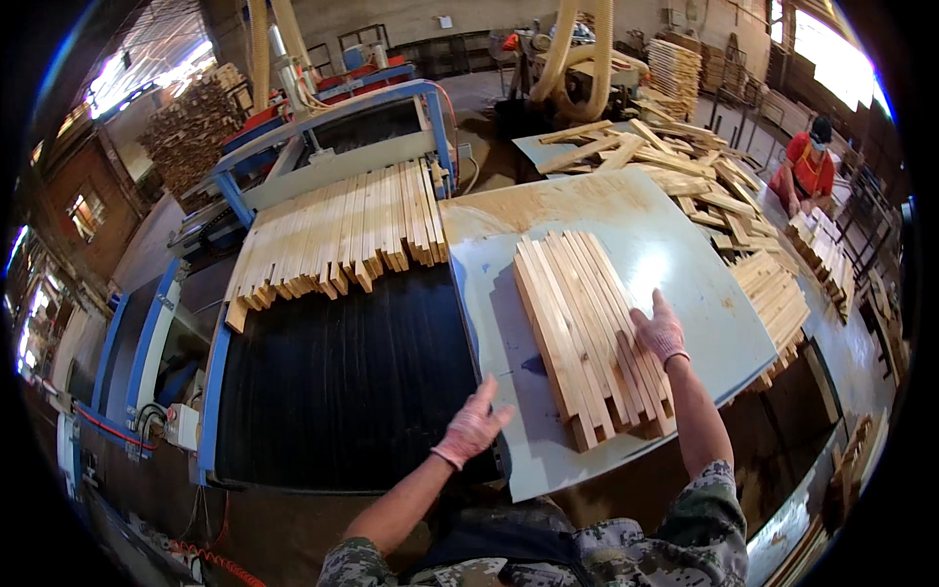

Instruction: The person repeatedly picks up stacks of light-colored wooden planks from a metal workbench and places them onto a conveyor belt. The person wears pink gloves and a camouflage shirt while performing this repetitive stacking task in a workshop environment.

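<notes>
A bundle of pale wooden strips (582, 333) lies lengthwise on the light grey-blue sheet table (714, 303) before me. My right hand (660, 330), in a thin pinkish glove, rests at the bundle's right edge with fingers stretched out; whether it presses on the wood I cannot tell. My left hand (473, 427), gloved alike, hovers near the table's left edge beside the black conveyor belt, fingers apart and holding nothing. On the belt's far end a row of wooden strips (342, 225) lies side by side, their near ends uneven.
A blue-framed machine (333, 112) spans the belt (342, 382) at its far end. Loose wooden pieces (685, 176) are heaped beyond the table, and more strips (770, 298) lie at its right. A person in red (814, 171) handles strips at the far right. Thick hoses (577, 68) hang behind.
</notes>
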